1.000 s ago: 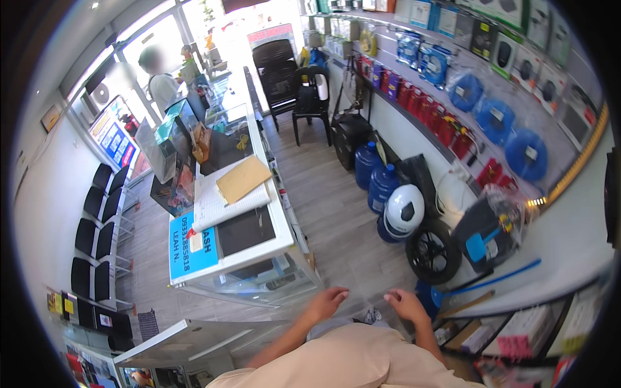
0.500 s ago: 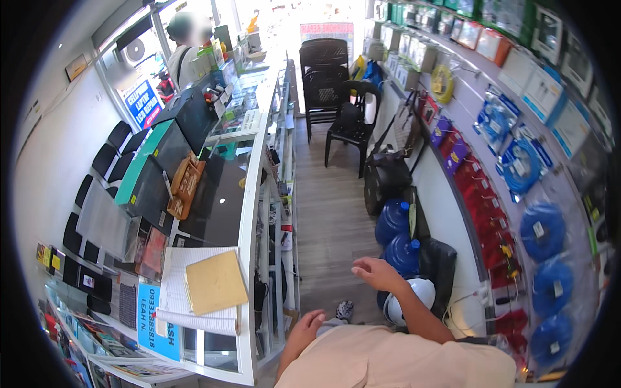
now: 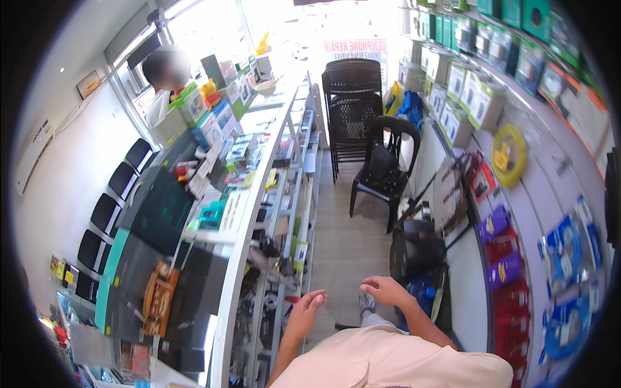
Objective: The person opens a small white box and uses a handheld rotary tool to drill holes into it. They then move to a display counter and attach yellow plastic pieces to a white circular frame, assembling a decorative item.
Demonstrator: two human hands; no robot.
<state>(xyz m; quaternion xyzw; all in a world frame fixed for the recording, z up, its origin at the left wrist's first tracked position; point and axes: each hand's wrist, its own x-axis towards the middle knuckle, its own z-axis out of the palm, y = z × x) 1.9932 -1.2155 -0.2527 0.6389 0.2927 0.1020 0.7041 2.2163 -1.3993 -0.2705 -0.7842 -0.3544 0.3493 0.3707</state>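
My left hand (image 3: 308,312) hangs in front of me, over the inner edge of the shelved glass counter (image 3: 228,304). It holds nothing, its fingers loosely curved. To its right, my right hand (image 3: 388,291) is raised above the walkway, empty, with the fingers stretched toward the left hand. The two hands do not touch. Below and beside my right forearm is a blue water jug (image 3: 422,292), partly hidden by the arm. A shoe (image 3: 367,302) shows on the floor between my hands.
Ahead, stacked black plastic chairs (image 3: 352,84) and a single black chair (image 3: 386,169) stand in the narrow walkway (image 3: 333,249). A black bag (image 3: 419,253) lies along the right wall. Packaged goods hang there, including a yellow coil (image 3: 509,155). A person (image 3: 162,107) stands beyond the counter.
I have moved forward along the walkway, so the chairs and bag are nearer and the notebook has mostly left the view. My right hand has come lower, closer level with the left.
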